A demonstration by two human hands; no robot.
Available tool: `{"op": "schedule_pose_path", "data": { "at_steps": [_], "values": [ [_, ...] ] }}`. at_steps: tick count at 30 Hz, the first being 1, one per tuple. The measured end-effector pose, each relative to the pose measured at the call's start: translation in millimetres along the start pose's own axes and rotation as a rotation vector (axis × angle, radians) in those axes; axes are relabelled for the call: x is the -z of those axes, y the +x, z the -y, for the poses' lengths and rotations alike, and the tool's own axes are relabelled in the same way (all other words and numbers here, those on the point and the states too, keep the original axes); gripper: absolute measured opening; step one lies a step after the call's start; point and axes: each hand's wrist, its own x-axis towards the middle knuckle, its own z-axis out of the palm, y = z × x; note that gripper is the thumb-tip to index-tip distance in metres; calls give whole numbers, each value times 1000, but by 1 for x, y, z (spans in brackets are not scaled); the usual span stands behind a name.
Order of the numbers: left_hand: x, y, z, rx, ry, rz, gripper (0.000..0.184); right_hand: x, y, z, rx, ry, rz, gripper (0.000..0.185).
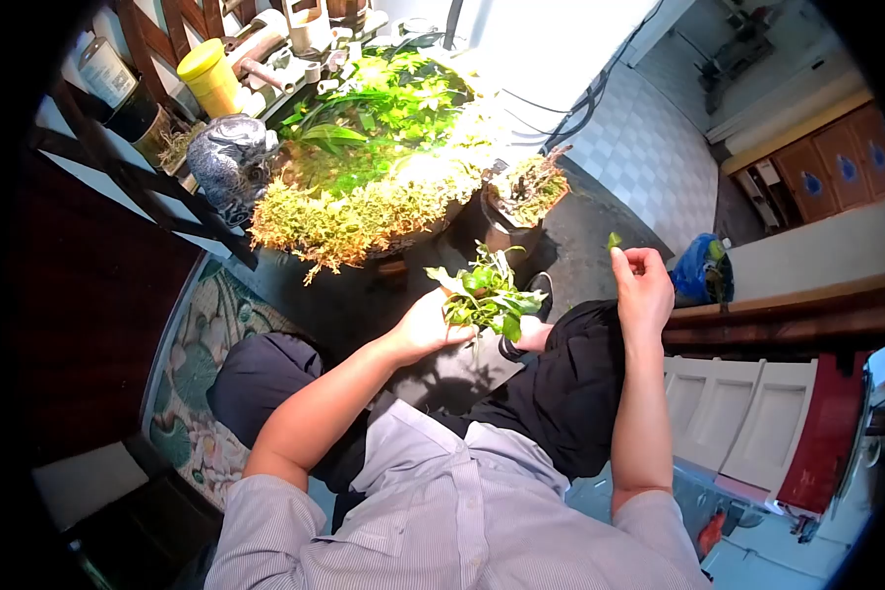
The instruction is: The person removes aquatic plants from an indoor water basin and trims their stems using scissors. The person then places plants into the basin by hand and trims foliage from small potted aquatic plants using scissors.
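Two hands are in view, both occupied. The left hand (431,323) holds a loose bunch of green leafy sprigs (487,298) above the ground between the person's knees; the foliage hides part of the fingers. The right hand (645,290), well apart and raised above the right knee, has thumb and fingertips drawn together on a small green leaf (614,239).

Directly beyond the bunch stands a dark pot (506,236) of brownish growth, between the sprigs and the bright wall. Beside it, a basin of sunlit green plants is fringed by yellowish moss (354,221), which overhangs the near edge and obscures the rim. A grey figurine (231,162) sits against the moss, with a yellow container (209,79) behind it, near a dark wooden lattice. To the right of the right hand is a blue bag (696,270); further up, dark cables (588,103) hang beside the wall. A floral mat (211,383) lies to the left.
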Motion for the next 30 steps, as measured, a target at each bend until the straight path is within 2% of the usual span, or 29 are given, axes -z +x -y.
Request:
{"op": "schedule_pose_path", "data": {
  "at_steps": [1,4,6,9,11,15,16,17,19,21,23,24,25,27,28,30],
  "values": [
    [1,1,2,2,11,10,61,-1,-1,0,-2,0,-3,15],
    [-1,3,4,-2,-70,-1,58,-7,-14,17,182,263,70,12],
    [-3,3,5,-17,-84,-15,54,-3,-29,43,264,341,231,11],
    [0,3,10,-32,21,-45,52,-10,-43,62,394,276,437,13],
    [3,2,13,-84,210,-70,51,-20,-48,64,493,184,460,14],
    [3,0,11,-99,317,-89,52,-32,-52,66,617,45,457,15],
    [3,-1,7,-34,314,-79,53,-33,-51,66,643,60,434,15],
    [3,-2,5,32,310,-69,54,-32,-51,67,645,60,438,15],
    [5,0,6,-12,342,-58,53,-31,-50,69,507,116,514,16],
    [3,-1,6,-52,372,-45,52,-32,-49,66,274,196,577,20],
    [1,-1,2,-52,4,32,57,-32,-46,62,191,307,509,19],
    [1,-1,1,-23,-17,7,54,-31,-43,61,191,313,461,17],
    [3,-3,-3,102,-17,-11,48,-25,-42,63,137,350,455,16],
    [5,-3,-4,239,-419,-18,40,-21,-42,63,170,379,404,14],
    [4,-2,-4,302,-565,-22,24,-19,-44,64,170,379,404,14],
    [1,-3,-5,352,-740,-6,27,-13,-52,66,128,478,493,11]
  ]
}}
